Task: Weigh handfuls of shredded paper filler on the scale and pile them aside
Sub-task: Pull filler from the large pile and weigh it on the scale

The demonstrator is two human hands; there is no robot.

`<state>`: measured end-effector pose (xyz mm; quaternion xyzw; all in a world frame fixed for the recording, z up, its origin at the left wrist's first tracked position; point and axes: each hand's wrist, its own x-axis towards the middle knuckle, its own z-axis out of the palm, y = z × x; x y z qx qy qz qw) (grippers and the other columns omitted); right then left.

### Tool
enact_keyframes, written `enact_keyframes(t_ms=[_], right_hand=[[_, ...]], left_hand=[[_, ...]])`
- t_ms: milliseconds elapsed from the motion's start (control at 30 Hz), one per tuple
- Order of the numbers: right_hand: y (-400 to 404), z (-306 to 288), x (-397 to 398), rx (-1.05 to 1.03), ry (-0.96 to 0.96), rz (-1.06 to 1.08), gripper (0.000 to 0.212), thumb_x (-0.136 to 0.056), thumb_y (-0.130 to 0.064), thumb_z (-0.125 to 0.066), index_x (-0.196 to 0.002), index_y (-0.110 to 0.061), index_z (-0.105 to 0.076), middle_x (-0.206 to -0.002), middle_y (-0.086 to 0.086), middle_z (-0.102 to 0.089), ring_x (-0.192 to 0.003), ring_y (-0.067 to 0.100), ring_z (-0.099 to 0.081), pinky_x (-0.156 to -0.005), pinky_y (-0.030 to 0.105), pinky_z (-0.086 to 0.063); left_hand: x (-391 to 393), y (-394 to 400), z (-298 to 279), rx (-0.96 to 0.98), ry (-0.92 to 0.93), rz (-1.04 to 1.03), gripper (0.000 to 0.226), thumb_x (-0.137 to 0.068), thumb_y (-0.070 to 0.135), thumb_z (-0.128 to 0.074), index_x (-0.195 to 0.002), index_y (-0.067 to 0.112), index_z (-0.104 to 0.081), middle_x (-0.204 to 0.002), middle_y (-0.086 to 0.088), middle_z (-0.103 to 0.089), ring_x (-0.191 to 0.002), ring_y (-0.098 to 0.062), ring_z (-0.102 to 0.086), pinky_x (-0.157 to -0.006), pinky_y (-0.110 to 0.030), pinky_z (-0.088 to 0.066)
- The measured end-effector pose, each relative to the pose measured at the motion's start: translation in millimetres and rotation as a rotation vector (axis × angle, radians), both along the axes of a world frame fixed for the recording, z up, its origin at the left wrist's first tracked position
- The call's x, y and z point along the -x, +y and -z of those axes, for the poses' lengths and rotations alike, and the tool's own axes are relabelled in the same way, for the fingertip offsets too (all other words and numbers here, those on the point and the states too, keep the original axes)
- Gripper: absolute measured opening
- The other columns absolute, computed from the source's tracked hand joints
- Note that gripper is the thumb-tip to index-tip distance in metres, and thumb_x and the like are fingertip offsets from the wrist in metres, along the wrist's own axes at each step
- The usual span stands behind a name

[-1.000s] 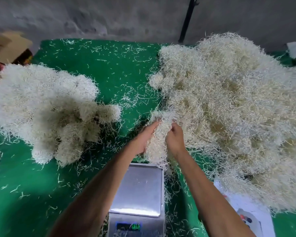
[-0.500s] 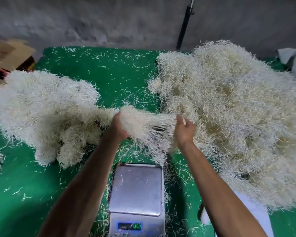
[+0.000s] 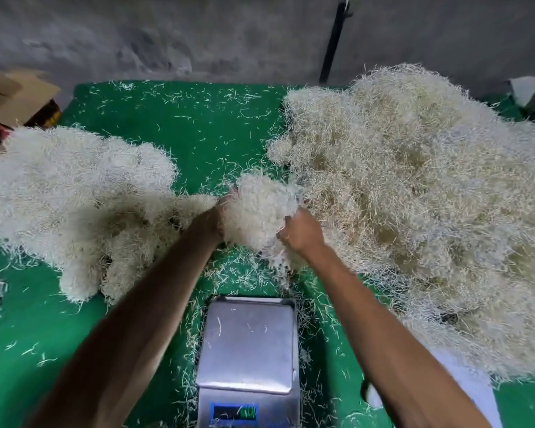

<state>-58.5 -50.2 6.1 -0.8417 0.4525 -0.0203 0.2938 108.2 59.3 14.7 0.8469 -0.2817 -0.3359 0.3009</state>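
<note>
Filler clump [image 3: 260, 211] gripped between both hands [image 3: 301, 231], beyond scale [image 3: 247, 344].

Your green table [image 3: 198, 134] carries a large heap of shredded paper [image 3: 430, 211] at right, a smaller pile [image 3: 74, 196] at left, the steel scale [image 3: 249, 344] nearest you, and scattered loose strands [image 3: 179, 115].

**Count of things on the green tabletop**

Two large piles of shredded paper: one left [image 3: 74, 205], one bigger right [image 3: 430, 211]. One handful [image 3: 260, 211] between two hands, left [image 3: 210, 220] and right [image 3: 301, 231]. One scale [image 3: 249, 344], near. One cardboard box [image 3: 16, 94], perhaps more, far left. One black pole [image 3: 334, 41], far.
</note>
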Motion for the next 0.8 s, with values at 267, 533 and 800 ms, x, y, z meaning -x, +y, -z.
enact_keyframes(t_ms=[267,533,800], right_hand=[[-38,-40,6,0.260,0.054,-0.124,0.029,-0.090,0.002,-0.051,-0.114,-0.011,-0.060,-0.077,0.001,-0.059,-0.062,0.013,-0.060,-0.048,0.025,-0.049],[5,-32,9,-0.003,-0.275,-0.229,0.008,-0.101,-0.014,-0.057,-0.104,-0.021,-0.054,-0.075,0.002,-0.063,-0.049,0.003,-0.060,-0.041,0.015,-0.045],[-44,0,60,0.279,-0.134,0.301,0.026,-0.104,-0.018,-0.056,-0.125,-0.006,-0.047,-0.082,0.002,-0.058,-0.063,0.014,-0.059,-0.051,0.034,-0.055]], left_hand=[[-7,-36,-12,-0.151,-0.114,0.249,0.039,-0.087,0.036,-0.077,-0.072,0.009,-0.053,-0.056,0.004,-0.042,-0.040,-0.006,-0.040,-0.044,-0.016,-0.038],[-16,-27,7,0.067,0.276,-0.377,0.036,-0.102,0.029,-0.053,-0.130,0.007,-0.057,-0.111,-0.006,-0.062,-0.095,-0.021,-0.066,-0.049,-0.018,-0.050],[-32,8,17,0.077,0.143,-0.075,0.087,-0.091,0.000,-0.067,-0.160,0.006,-0.014,-0.163,-0.021,-0.025,-0.148,-0.038,-0.029,-0.093,-0.029,-0.043]])
